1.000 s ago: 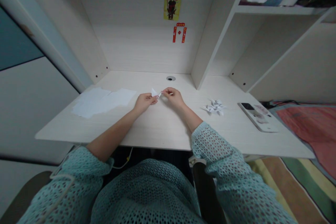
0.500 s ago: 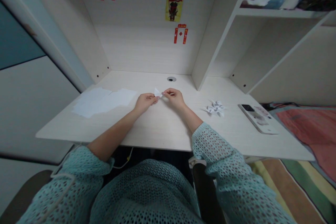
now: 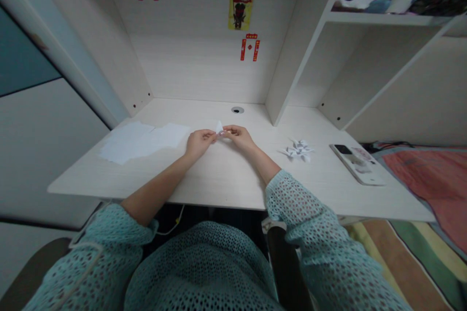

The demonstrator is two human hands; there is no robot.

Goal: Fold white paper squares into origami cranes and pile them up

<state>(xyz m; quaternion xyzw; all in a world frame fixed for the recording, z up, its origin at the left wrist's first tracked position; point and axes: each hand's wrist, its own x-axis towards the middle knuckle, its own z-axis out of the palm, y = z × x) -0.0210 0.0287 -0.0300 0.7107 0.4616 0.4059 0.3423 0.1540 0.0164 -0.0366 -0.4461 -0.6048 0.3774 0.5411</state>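
Note:
Near the middle of the white desk (image 3: 215,180), a small folded piece of white paper (image 3: 219,127) sticks up between my hands. My left hand (image 3: 200,142) pinches it from the left with thumb and fingers. From the right, my right hand (image 3: 239,136) pinches the same paper, its fingertips close to those of my left hand. The paper's lower part is hidden by my fingers. Flat white paper sheets (image 3: 134,142) lie on the desk to the left. A small cluster of folded white paper pieces (image 3: 298,150) sits to the right.
A phone (image 3: 357,164) lies on the desk at the right. Behind my hands is a round cable hole (image 3: 237,110). An upright divider (image 3: 292,68) rises at the back, beside a shelf (image 3: 386,18) holding bags. A red cloth (image 3: 423,175) is beyond the desk's right end.
My right hand's fingertips have moved slightly left and down, closer to my left hand. The folded paper now points more upright. The view has shifted very slightly.

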